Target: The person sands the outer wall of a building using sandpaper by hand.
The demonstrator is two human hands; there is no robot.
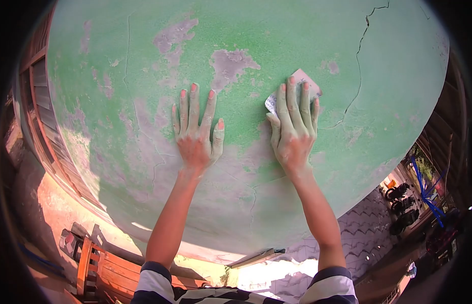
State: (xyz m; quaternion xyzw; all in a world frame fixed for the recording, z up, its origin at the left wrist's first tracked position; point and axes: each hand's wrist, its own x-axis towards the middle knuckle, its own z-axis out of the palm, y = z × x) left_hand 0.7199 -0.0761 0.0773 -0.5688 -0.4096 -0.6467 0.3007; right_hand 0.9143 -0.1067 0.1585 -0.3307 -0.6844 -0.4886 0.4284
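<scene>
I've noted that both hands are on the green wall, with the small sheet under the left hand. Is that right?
Not quite. The head view shows the small sheet under the right hand, not the left hand. Both hands are on the green wall, as you noted.

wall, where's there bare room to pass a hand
Free: the strip between the left hand and right hand, and the wall right of the dark crack. Crowded: under the right hand, where a sheet lies.
</scene>
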